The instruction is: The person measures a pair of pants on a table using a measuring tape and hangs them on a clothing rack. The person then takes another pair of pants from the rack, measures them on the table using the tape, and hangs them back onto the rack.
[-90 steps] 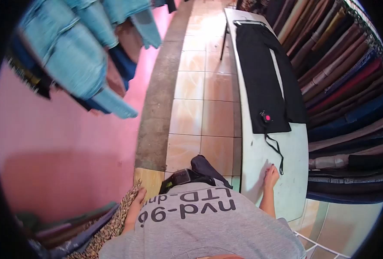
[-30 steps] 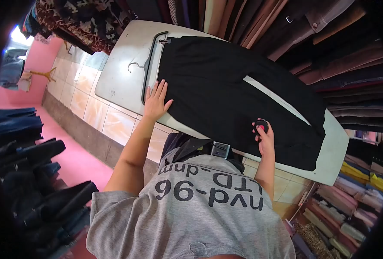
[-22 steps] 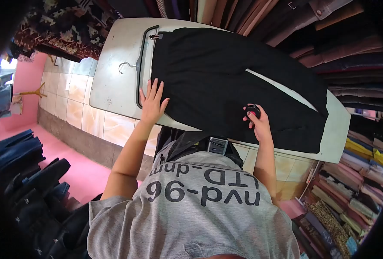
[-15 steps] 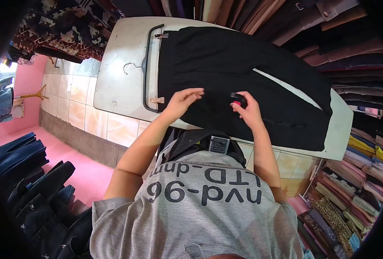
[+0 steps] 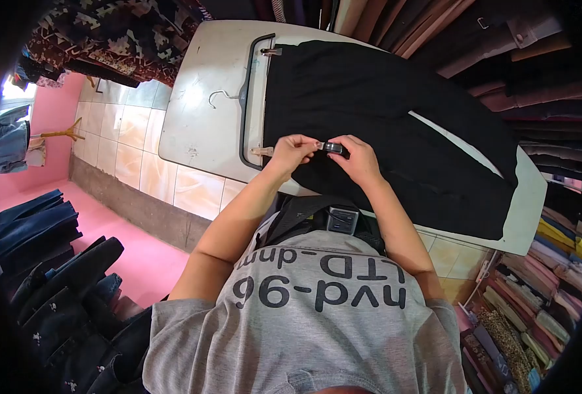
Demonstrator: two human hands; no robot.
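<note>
A small black roll of tape (image 5: 333,148) sits in the fingers of my right hand (image 5: 360,159), which is closed round its right side. Thumb and forefinger of my left hand (image 5: 294,154) pinch a pale, see-through end at the roll's left side. Both hands are close together above black trousers (image 5: 383,85) spread flat on a white board (image 5: 202,69). The trousers' waist hangs from a black clip hanger (image 5: 244,105) with a metal hook. One clip is just left of my left hand. What is printed on the roll is too small to read.
Folded garments are stacked on the right (image 5: 540,289), and more clothes hang along the far side. Dark jeans (image 5: 61,295) hang at lower left. Camouflage clothing (image 5: 127,39) is at upper left, near a tiled wall (image 5: 133,141).
My hands have come together. The left now pinches the pale end of the roll, where before it was apart with nothing in it. The whole view has shifted slightly.
</note>
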